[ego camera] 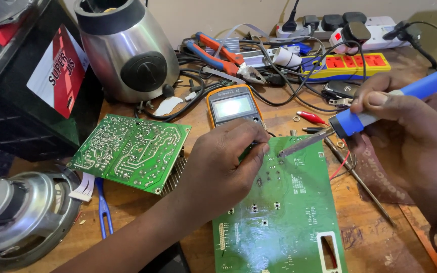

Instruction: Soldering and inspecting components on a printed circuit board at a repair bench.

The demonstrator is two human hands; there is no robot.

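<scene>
Above circuit board (284, 212), right hand (405, 136) grips soldering iron (380, 108).

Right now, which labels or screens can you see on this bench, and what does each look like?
Multimeter screen: centre, behind the left hand; pale grey rectangle in an orange case.
Label: on the black box at far left; red and white, slanted.

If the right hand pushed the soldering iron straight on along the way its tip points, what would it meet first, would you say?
The right hand aims the soldering iron down and left. Its tip is at or just above the green circuit board, so the board comes first, close to the left hand's fingertips. Whether it already touches is unclear.
</scene>
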